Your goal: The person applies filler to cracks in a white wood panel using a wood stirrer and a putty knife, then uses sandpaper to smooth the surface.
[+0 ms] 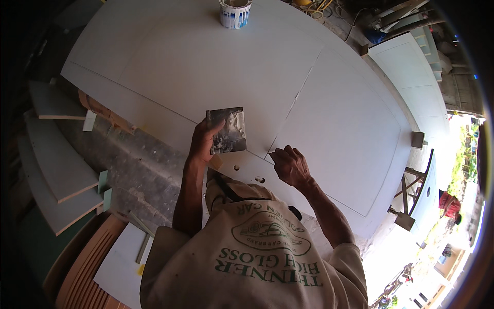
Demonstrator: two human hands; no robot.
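My left hand [202, 136] grips a dark square plate [226, 135] by its left side, thumb lying over its face. Pale putty [235, 123] is smeared across that plate. Close to a seam in the large white panel [206, 67], my right hand [291, 165] is closed round a small scraper [271, 153], of which only a dark edge shows past the fingers. The scraper's edge is at or just above the seam; I cannot tell whether it touches. Thin grooves run along the panel, and one long seam slants up toward the far right.
A white tub with blue marks [235, 15] stands at the panel's far edge. Grey boards [62, 154] are stacked on the left, above brown ridged pieces [92, 268]. More white panels [409, 72] rest at the right. A person in red [450, 205] is far off in the bright area.
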